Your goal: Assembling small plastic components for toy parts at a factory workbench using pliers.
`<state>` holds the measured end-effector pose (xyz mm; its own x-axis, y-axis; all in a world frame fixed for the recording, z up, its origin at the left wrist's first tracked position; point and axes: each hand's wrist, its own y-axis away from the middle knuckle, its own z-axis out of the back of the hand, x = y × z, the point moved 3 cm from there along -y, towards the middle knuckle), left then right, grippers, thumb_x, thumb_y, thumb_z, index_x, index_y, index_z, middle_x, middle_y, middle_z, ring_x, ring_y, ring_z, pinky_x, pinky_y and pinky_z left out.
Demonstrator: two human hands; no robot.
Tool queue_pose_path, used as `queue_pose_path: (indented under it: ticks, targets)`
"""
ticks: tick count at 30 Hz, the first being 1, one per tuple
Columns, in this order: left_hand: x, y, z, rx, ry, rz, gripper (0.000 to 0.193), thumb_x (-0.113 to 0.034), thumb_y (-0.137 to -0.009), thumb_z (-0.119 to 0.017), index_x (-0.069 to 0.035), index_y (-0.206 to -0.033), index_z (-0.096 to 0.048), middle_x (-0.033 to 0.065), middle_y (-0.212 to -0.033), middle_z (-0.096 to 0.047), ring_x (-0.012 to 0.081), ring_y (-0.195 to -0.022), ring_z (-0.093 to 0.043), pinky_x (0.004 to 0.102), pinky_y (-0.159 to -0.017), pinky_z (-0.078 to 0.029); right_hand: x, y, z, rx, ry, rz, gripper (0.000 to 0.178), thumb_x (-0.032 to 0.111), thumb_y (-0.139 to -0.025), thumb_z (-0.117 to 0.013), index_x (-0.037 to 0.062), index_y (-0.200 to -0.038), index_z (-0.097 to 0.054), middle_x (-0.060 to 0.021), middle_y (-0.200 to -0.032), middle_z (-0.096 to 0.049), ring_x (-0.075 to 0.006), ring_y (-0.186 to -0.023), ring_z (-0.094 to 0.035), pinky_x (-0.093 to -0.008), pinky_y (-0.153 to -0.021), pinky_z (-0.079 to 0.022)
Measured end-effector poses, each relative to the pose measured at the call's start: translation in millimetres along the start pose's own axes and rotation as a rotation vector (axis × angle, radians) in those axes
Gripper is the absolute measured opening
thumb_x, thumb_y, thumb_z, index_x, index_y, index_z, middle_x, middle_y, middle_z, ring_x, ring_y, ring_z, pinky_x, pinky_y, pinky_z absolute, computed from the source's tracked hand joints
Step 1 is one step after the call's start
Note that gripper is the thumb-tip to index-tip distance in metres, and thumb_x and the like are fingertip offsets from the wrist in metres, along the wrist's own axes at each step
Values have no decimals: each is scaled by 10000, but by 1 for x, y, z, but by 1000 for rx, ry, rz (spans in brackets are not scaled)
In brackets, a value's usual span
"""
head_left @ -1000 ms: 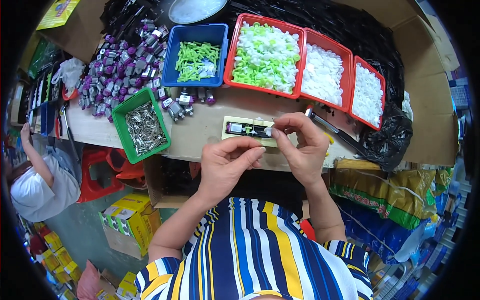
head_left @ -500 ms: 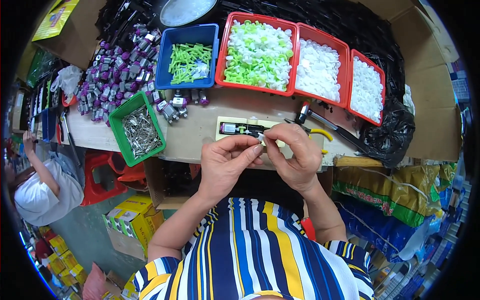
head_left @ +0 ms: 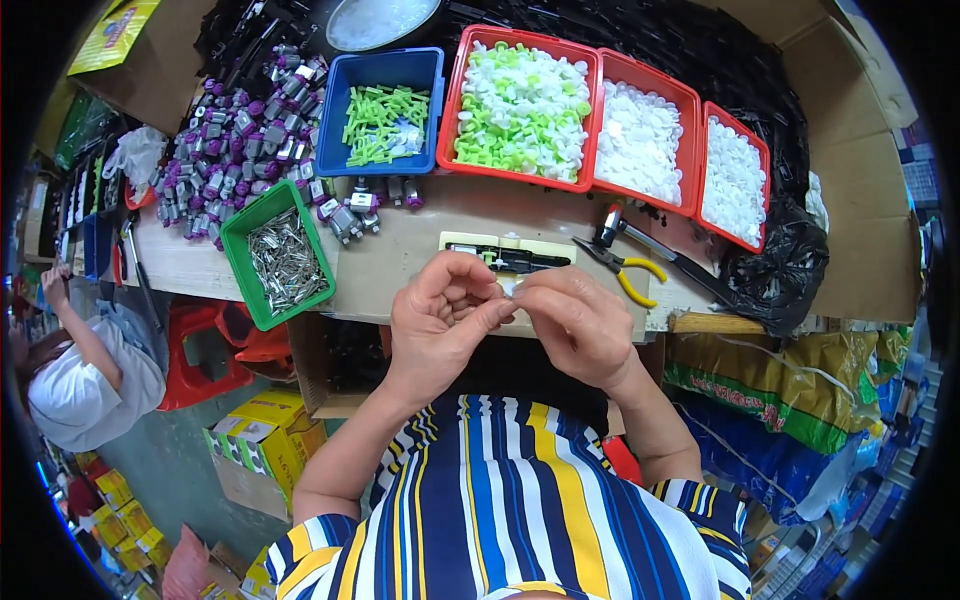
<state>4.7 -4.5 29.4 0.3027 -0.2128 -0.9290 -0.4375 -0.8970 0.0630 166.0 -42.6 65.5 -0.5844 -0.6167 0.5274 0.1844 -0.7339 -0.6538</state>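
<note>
Just in front of the bench edge my two hands meet at the fingertips around a small white plastic part (head_left: pixel 509 286). My left hand (head_left: pixel 440 322) is closed, its thumb and forefinger against the part, the other fingers curled. From the other side, my right hand (head_left: pixel 585 328) pinches the same part; its exact shape is mostly covered by the fingers. Right behind the hands lies a cream block (head_left: pixel 558 249) that bears a long black plastic chassis (head_left: pixel 525 260). The chassis's near left end is partly hidden by my left hand.
Bins line the back: blue (head_left: pixel 329 120) with green sticks, several red (head_left: pixel 452 130) with white and green pieces. A green bin (head_left: pixel 232 250) holds metal shafts beside piled motors (head_left: pixel 240 140). Yellow-handled pliers (head_left: pixel 637 276) and a hammer (head_left: pixel 680 262) lie right. Another person (head_left: pixel 95 370) is far left.
My hands have drawn slightly nearer to me with the white part, and the right fingers have changed their pinch. More of the chassis's right end and the pliers now shows.
</note>
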Motion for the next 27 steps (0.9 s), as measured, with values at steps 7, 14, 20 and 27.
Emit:
queue_pose_path:
  ticks: [7, 14, 20, 27]
  targets:
    - [-17, 2, -1, 52, -661, -495, 250, 89, -828, -727, -8, -1015, -593, 98, -900, -711, 164, -802, -711, 273, -695, -575, -18, 10, 4, 37, -504, -751, 152, 95, -952, -644, -42, -1013, -665, -62, -972, -636, -110, -828, -598, -248, -728, -494]
    - [-25, -5, -10, 112, -717, -727, 236, 112, -770, -723, -3, -952, -627, 137, -788, -660, 281, -687, -671, 332, -614, -540, -22, 20, -2, 138, -949, -988, 160, 107, -930, -691, -38, -994, -670, -43, -933, -640, -96, -820, -596, -231, -727, -485]
    - [-25, -4, -10, 156, -717, -618, 361, 77, -756, -769, 15, -1081, -625, 131, -917, -720, 248, -843, -728, 308, -765, -576, -13, 12, 6, 80, -568, -702, 108, 59, -877, -711, -28, -938, -689, -61, -884, -656, -125, -799, -614, -257, -702, -480]
    - [-11, -4, 0, 204, -548, -440, 564, -45, -711, -866, 29, -1209, -614, 173, -1061, -700, 239, -975, -707, 343, -877, -567, -4, 15, 4, 32, -259, -408, 73, 32, -862, -691, -4, -923, -707, -92, -899, -687, -203, -845, -646, -294, -764, -489]
